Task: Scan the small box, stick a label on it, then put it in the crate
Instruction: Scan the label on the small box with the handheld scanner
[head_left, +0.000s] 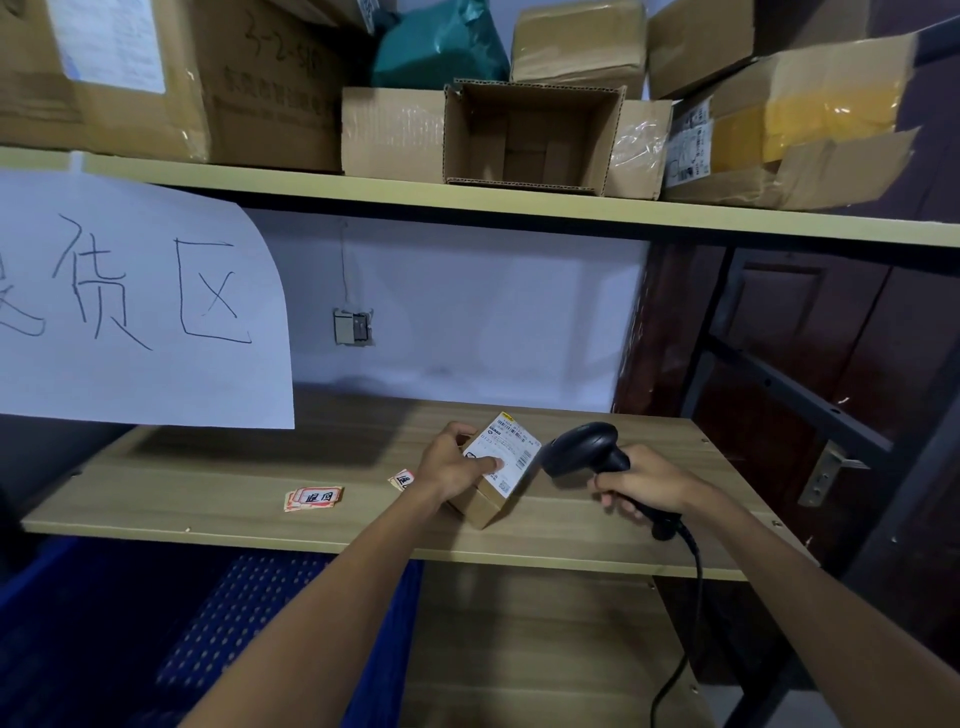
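- The small box (485, 499) is plain brown cardboard, matt, with a white printed paper sheet on its top face.
- The scanner (587, 449) is black plastic with a slightly glossy head.
- The shelf board (208, 488) looks like light wood-grain laminate, smooth and matt.
- The labels (313, 498) are thin paper, red and white.
- The crate (234, 623) is blue plastic with a perforated wall.
- The upper boxes (530, 135) are rough corrugated cardboard, some with shiny clear tape.
- The sign (140, 296) is white matt paper.

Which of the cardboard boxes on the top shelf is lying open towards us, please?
The small brown carton in the middle of the top shelf: it lies on its side, its empty inside facing the camera, while its neighbours are taped shut.
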